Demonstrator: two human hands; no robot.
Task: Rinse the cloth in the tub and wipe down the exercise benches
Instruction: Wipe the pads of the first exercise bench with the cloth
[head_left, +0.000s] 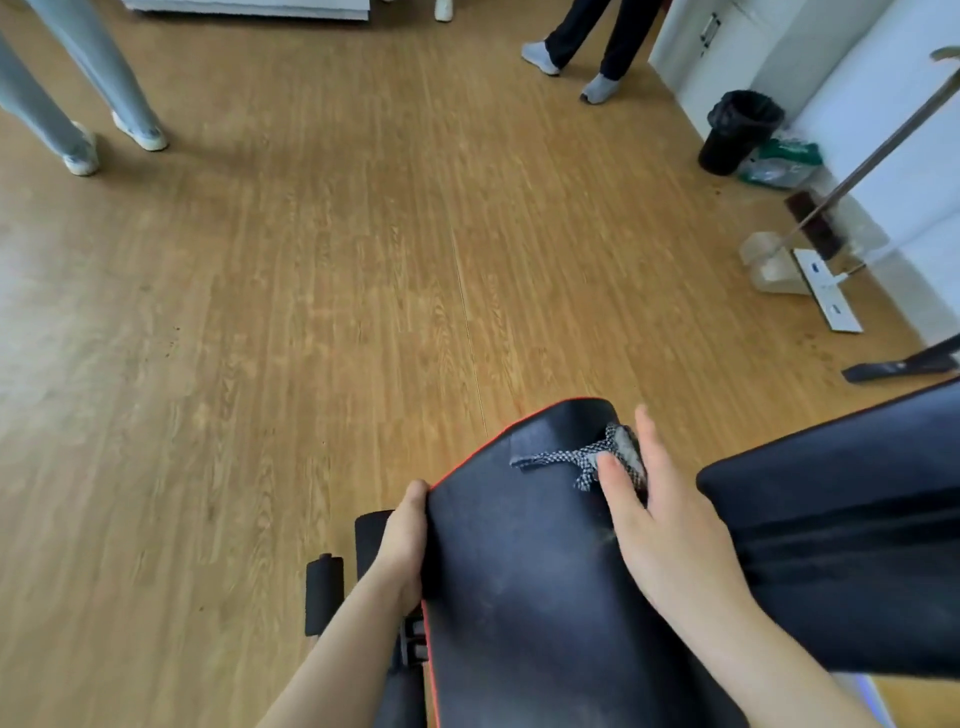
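A black padded bench seat (519, 571) with red edging fills the lower middle of the head view. A second black pad (841, 530) of the bench lies to its right. My left hand (402, 545) grips the seat's left edge, fingers curled under it. My right hand (660, 525) lies flat on the seat's far right part, its straight fingers pressing a checked grey cloth (582, 460) against the pad. Part of the cloth is hidden under my fingers. No tub is in view.
Black foam rollers (324, 595) stick out at the bench's left. A flat mop (826, 291) and a broom lean at the right wall, near a black bin (737, 132). Two people's legs (78, 104) (582, 47) stand at the far side of the wooden floor.
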